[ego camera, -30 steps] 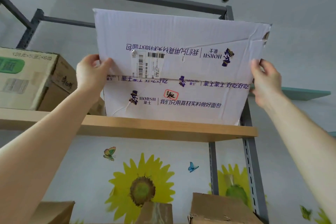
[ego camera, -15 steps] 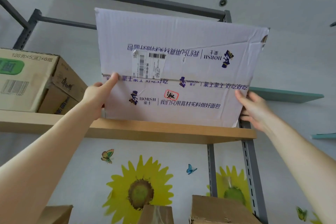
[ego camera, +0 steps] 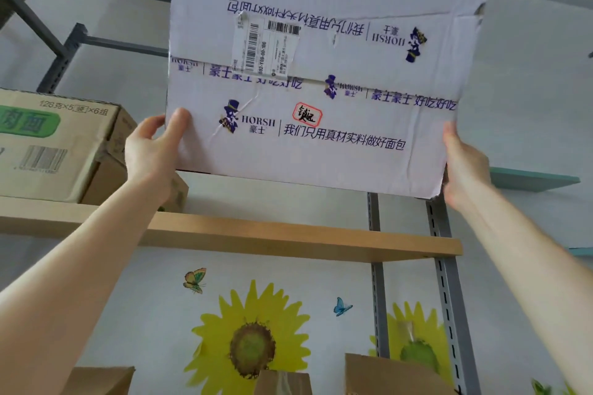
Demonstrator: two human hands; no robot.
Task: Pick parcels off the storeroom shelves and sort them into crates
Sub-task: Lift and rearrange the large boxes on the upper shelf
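Hands first: left hand and right hand each keep a firm grip on the white box (purple print), holding it clear above the wooden shelf, beside a brown box.

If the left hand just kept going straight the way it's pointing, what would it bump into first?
The left hand points up and slightly right, already pressed on the white box; that box comes first. Depth is unclear.
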